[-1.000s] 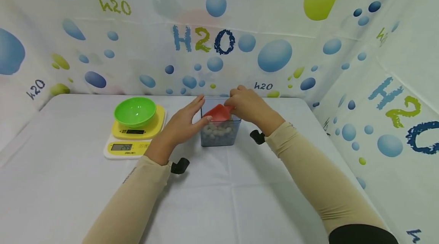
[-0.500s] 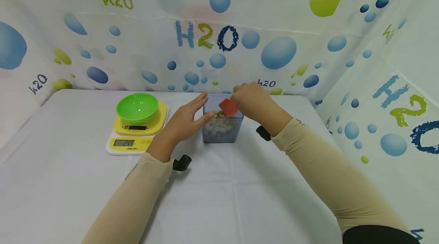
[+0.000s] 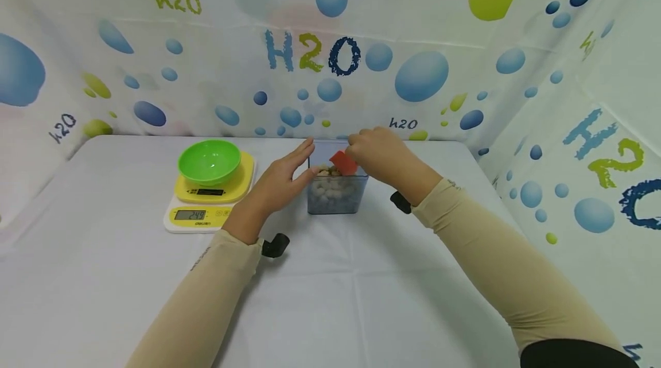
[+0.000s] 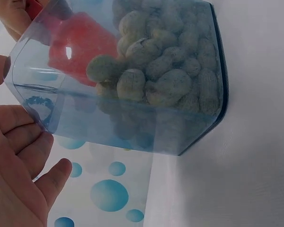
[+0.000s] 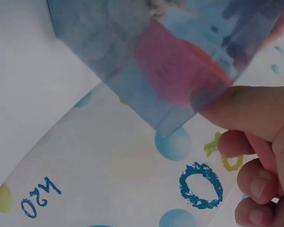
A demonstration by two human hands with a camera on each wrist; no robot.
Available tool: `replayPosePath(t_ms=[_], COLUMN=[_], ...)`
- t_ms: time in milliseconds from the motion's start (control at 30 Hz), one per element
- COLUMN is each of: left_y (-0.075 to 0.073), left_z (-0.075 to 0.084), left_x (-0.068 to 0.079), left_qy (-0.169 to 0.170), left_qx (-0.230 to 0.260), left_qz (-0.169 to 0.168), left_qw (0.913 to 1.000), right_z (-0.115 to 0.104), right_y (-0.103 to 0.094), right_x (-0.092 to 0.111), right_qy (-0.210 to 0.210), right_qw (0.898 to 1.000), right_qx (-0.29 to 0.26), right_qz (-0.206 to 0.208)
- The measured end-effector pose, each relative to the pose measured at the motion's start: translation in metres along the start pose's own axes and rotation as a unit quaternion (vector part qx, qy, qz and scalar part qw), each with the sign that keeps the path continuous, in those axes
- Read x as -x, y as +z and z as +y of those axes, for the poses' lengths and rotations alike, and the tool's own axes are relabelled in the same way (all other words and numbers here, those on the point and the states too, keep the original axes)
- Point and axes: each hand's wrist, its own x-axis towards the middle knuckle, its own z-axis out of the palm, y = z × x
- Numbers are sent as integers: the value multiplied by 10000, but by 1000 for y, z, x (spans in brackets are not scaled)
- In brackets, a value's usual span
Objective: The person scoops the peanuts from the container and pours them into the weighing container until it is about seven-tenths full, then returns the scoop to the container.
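A clear bluish plastic box (image 3: pixel 338 207) stands on the table, partly filled with unshelled peanuts (image 4: pixel 170 87). My right hand (image 3: pixel 384 155) grips the handle of a red scoop (image 3: pixel 344 163) at the box's right side. The scoop's head is tipped down inside the box, against the peanuts, as the left wrist view shows through the wall. At the box's left side, my left hand (image 3: pixel 276 184) has its fingers extended, with the thumb at the near rim and fingertips at the wall.
On the left is a yellow and white kitchen scale (image 3: pixel 209 216), its display reading 249. A green bowl (image 3: pixel 209 161) sits on the scale. Behind the white-covered table (image 3: pixel 310 299) hangs a curtain (image 3: pixel 227 58) with printed bubbles.
My right hand has turned the scoop from nearly level across the box's top to tipped down into it. The left hand stays at the box; the head view shifts slightly.
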Motion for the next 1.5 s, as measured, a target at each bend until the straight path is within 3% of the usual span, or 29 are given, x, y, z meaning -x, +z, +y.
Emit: replayPosePath(t_ms=[333,600,733,867,1000,1200,1500], left_y=[-1,-1,0,0,1,1,-2], left_z=[1,0,0,0,0,1,2], left_x=[1,1,2,2,1,1,2], left_qy=[85,4,-43,-88,-83,-87,-240], left_qx=[-140,-43,41,53,97,-31,-109], left_qz=[-117,-190,-198,-180,-211,-248,-270], left_qw=[9998,9998,9998,9998,9997,9996,9993], right_z=[-1,4,4,-10,-22,-20,-1], right_y=[9,-4,-18,-24,-19,-15,-7], right_x=[0,6,7,1,-4,-4,0], right_qy=[-223,-198,17,218,247,213,552], right_qw=[9986,9969,9988,9964,9925,9946,9927], right_qx=[211,-547,124,817,1091,583,-977], right_qz=[424,535,464,37,-487,-830,-442])
